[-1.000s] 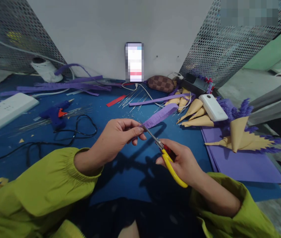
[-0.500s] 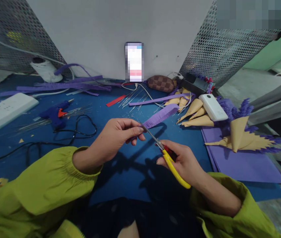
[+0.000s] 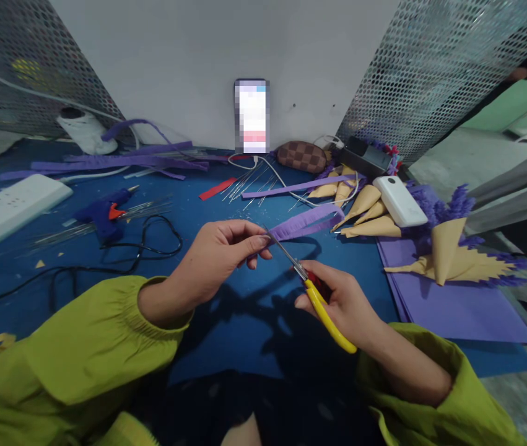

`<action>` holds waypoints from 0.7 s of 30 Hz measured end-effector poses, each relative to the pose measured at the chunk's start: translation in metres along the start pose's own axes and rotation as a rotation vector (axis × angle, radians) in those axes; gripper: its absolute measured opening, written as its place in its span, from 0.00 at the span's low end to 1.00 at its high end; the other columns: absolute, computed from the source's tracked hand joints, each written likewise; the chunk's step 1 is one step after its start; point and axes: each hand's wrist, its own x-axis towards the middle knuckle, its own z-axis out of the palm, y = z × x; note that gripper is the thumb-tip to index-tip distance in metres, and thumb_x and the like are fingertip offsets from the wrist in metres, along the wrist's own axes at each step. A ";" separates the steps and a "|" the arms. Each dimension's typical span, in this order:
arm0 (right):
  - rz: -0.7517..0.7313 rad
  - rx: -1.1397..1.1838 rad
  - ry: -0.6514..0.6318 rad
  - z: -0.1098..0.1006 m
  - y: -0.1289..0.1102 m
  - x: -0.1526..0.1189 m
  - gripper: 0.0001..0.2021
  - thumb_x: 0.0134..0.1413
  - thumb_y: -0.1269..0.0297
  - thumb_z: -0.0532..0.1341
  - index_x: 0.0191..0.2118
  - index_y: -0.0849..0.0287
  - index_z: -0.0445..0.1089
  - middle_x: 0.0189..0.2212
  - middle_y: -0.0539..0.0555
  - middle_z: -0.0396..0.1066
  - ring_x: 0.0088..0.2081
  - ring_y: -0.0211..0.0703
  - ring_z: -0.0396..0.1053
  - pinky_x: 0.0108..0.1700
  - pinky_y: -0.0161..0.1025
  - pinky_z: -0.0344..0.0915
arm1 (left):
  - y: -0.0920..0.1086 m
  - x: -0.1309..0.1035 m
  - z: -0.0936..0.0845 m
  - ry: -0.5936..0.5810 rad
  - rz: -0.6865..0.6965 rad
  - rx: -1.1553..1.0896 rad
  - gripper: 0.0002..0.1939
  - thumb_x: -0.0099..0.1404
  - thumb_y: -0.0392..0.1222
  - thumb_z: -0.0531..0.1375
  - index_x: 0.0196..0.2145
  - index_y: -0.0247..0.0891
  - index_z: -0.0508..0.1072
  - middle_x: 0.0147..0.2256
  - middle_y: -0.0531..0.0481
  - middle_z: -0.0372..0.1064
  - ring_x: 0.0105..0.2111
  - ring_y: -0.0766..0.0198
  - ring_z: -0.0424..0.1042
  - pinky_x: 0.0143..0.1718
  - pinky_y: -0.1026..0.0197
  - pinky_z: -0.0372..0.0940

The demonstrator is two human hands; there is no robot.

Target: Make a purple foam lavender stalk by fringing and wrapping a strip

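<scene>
My left hand point(image 3: 230, 248) pinches the near end of a purple paper strip point(image 3: 307, 223), which loops away to the right and looks finely cut or ribbed along its side. In my right hand point(image 3: 337, 300) is a pair of scissors point(image 3: 321, 310) with yellow and red handles. Their thin metal blades reach to the strip, right at my left fingertips. The blade tips are partly hidden there, so how far apart they stand is unclear. Both hands are above the blue tabletop point(image 3: 226, 334), with shadows beneath them.
A blue glue gun point(image 3: 105, 214) with a black cord and a white power strip point(image 3: 17, 207) lie left. A phone point(image 3: 252, 118) leans on the back panel. Tan paper cones point(image 3: 370, 226), a white power bank point(image 3: 400, 201) and purple sheets point(image 3: 467, 310) are right.
The purple strip's loop has turned and opened, so its two sides now show apart, and its far end sits slightly lower and further right. Hands and scissors have barely shifted.
</scene>
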 end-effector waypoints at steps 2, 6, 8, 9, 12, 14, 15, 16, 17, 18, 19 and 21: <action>0.012 0.035 -0.014 0.000 0.000 0.000 0.16 0.56 0.52 0.64 0.42 0.60 0.71 0.24 0.46 0.57 0.26 0.35 0.51 0.28 0.32 0.54 | 0.000 0.000 0.000 -0.002 0.008 -0.002 0.06 0.58 0.41 0.67 0.30 0.35 0.77 0.24 0.52 0.74 0.21 0.72 0.65 0.24 0.68 0.61; 0.029 0.061 -0.014 -0.001 0.001 -0.002 0.16 0.55 0.52 0.65 0.40 0.61 0.71 0.23 0.45 0.55 0.26 0.34 0.49 0.27 0.32 0.53 | 0.000 0.000 0.000 -0.007 0.008 -0.010 0.05 0.58 0.39 0.66 0.28 0.35 0.77 0.24 0.53 0.74 0.20 0.73 0.65 0.24 0.69 0.60; 0.033 0.069 -0.017 -0.001 0.001 -0.002 0.16 0.55 0.52 0.65 0.40 0.61 0.71 0.23 0.45 0.54 0.26 0.34 0.49 0.27 0.32 0.52 | -0.001 0.001 0.000 -0.010 -0.001 -0.014 0.05 0.58 0.39 0.66 0.28 0.35 0.77 0.24 0.53 0.74 0.20 0.73 0.65 0.23 0.69 0.60; 0.037 0.077 -0.024 -0.001 0.001 -0.002 0.16 0.55 0.52 0.65 0.40 0.61 0.71 0.23 0.45 0.54 0.26 0.34 0.49 0.27 0.32 0.52 | -0.001 0.002 0.000 -0.012 -0.008 -0.015 0.06 0.58 0.40 0.67 0.28 0.35 0.77 0.24 0.53 0.74 0.19 0.73 0.64 0.23 0.69 0.60; 0.045 0.124 -0.050 -0.002 0.000 -0.001 0.16 0.56 0.52 0.64 0.39 0.62 0.71 0.23 0.45 0.53 0.25 0.34 0.48 0.26 0.32 0.51 | -0.002 0.002 -0.001 -0.023 -0.034 -0.023 0.06 0.57 0.41 0.67 0.29 0.35 0.77 0.24 0.52 0.75 0.19 0.73 0.65 0.22 0.69 0.58; 0.050 0.153 -0.064 -0.002 -0.001 -0.001 0.16 0.57 0.52 0.63 0.39 0.61 0.71 0.24 0.45 0.53 0.25 0.33 0.49 0.26 0.32 0.51 | -0.001 0.002 -0.002 -0.026 -0.045 -0.026 0.06 0.57 0.41 0.67 0.29 0.35 0.77 0.24 0.52 0.75 0.19 0.73 0.65 0.21 0.69 0.58; 0.049 0.157 -0.068 -0.003 -0.001 -0.001 0.16 0.57 0.52 0.63 0.40 0.61 0.70 0.24 0.45 0.54 0.25 0.33 0.50 0.26 0.32 0.52 | -0.001 0.002 -0.002 -0.024 -0.047 -0.027 0.06 0.57 0.41 0.68 0.29 0.35 0.78 0.24 0.52 0.75 0.19 0.73 0.65 0.22 0.69 0.58; 0.044 0.148 -0.067 -0.002 -0.001 -0.001 0.16 0.57 0.52 0.63 0.41 0.61 0.70 0.24 0.46 0.55 0.25 0.34 0.51 0.27 0.32 0.53 | -0.001 0.002 -0.002 -0.019 -0.045 -0.029 0.07 0.57 0.41 0.68 0.29 0.35 0.78 0.23 0.52 0.74 0.19 0.72 0.65 0.22 0.69 0.59; 0.037 0.122 -0.061 -0.002 -0.001 -0.001 0.17 0.56 0.52 0.63 0.43 0.60 0.70 0.25 0.46 0.57 0.26 0.35 0.53 0.28 0.32 0.54 | -0.001 0.002 -0.002 -0.011 -0.041 -0.031 0.07 0.56 0.41 0.68 0.29 0.35 0.78 0.23 0.52 0.74 0.19 0.72 0.65 0.22 0.68 0.59; 0.026 0.084 -0.046 -0.002 -0.001 -0.001 0.18 0.56 0.52 0.64 0.45 0.59 0.70 0.26 0.47 0.60 0.27 0.35 0.55 0.29 0.32 0.56 | 0.000 0.002 -0.002 -0.002 -0.035 -0.033 0.07 0.56 0.41 0.68 0.29 0.35 0.78 0.23 0.51 0.74 0.19 0.72 0.65 0.22 0.68 0.59; 0.013 0.040 -0.025 -0.002 -0.001 -0.001 0.19 0.55 0.51 0.65 0.47 0.59 0.70 0.28 0.48 0.62 0.28 0.36 0.57 0.30 0.33 0.57 | 0.000 0.002 -0.002 0.008 -0.030 -0.036 0.07 0.56 0.41 0.68 0.30 0.35 0.78 0.23 0.51 0.74 0.20 0.72 0.65 0.22 0.68 0.59; -0.010 -0.043 0.019 -0.001 0.000 -0.002 0.22 0.54 0.50 0.65 0.49 0.58 0.70 0.30 0.49 0.65 0.29 0.38 0.59 0.32 0.34 0.58 | -0.001 0.001 -0.002 0.020 -0.024 -0.042 0.07 0.56 0.42 0.68 0.30 0.35 0.78 0.24 0.51 0.75 0.20 0.72 0.65 0.22 0.68 0.59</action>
